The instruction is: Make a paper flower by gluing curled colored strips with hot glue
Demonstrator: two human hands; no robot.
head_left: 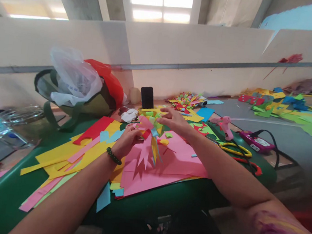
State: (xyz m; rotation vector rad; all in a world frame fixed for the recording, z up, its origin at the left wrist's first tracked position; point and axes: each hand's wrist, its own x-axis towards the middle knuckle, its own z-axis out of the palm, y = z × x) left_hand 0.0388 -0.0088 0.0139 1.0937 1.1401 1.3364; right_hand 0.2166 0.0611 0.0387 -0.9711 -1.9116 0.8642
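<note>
My left hand (127,143), with a dark green bead bracelet (114,156) at the wrist, is closed on a paper decoration (146,151). Pink strips with notched ends hang from it, beside yellow and blue ones. My right hand (176,122) is above and to the right of it, fingers apart and stretched out over small yellow and green paper pieces (159,127). Whether its fingertips touch them I cannot tell. Beneath both hands lie pink paper sheets (167,169). Yellow paper strips and sheets (85,161) spread out at the left.
A pink glue gun (225,127) and yellow-handled scissors (235,150) lie right of my forearm, near a purple box (255,142) with a cable. Behind stand a phone (147,97) and a bag (72,90). A colourful paper cluster (185,101) rests by the wall.
</note>
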